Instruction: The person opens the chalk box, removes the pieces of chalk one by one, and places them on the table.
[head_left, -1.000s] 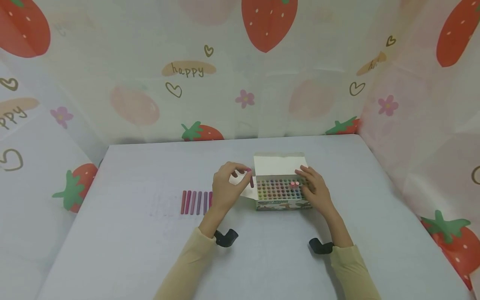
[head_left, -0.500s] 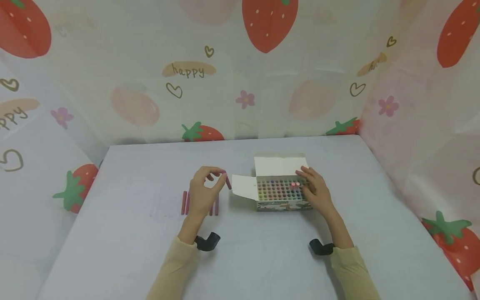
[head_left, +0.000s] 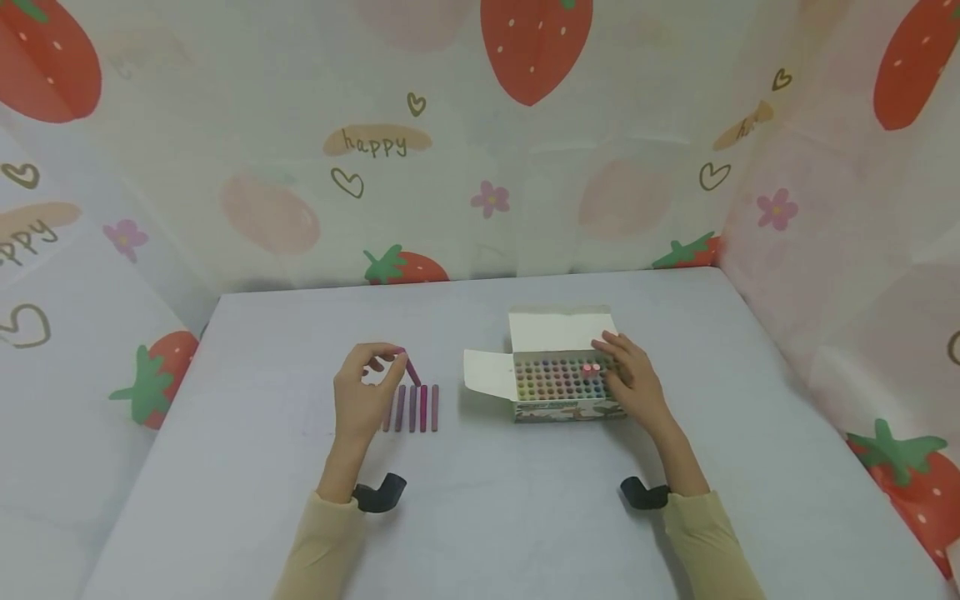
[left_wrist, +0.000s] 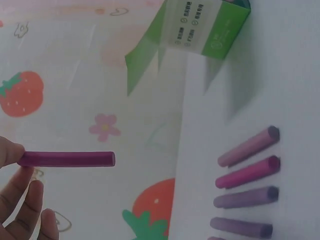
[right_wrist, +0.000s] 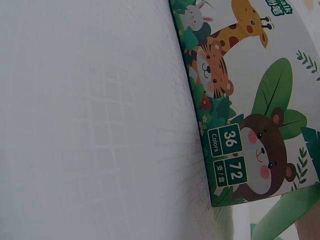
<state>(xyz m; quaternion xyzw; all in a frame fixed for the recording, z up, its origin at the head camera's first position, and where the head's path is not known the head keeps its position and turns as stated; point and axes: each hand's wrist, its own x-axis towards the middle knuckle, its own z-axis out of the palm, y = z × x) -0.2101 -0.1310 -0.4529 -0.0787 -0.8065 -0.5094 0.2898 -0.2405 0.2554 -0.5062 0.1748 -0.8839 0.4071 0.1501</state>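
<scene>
My left hand (head_left: pixel 360 396) pinches a magenta crayon (left_wrist: pixel 70 159) by one end, between thumb and forefinger; the other end points away from the fingers. Below it on the table lies a row of purple, pink and magenta crayons (head_left: pixel 423 408), partly hidden by this hand in the head view. To the right stands a cardboard crayon box (head_left: pixel 567 411), its lid raised and its left flap folded out. Rows of coloured crayon ends show inside, and two pink crayons (head_left: pixel 592 369) stick up above the others. My right hand (head_left: pixel 636 382) rests on the box's right end, fingers spread.
A white cloth covers the table (head_left: pixel 525 508). The box's left flap (head_left: pixel 489 373) juts out towards the crayon row. Behind and beside the table hangs a strawberry-print curtain (head_left: pixel 487 150). A black strap mount is on each wrist.
My left hand has carried the magenta crayon left, from beside the box to above the row on the table. The right hand and the box have stayed in place.
</scene>
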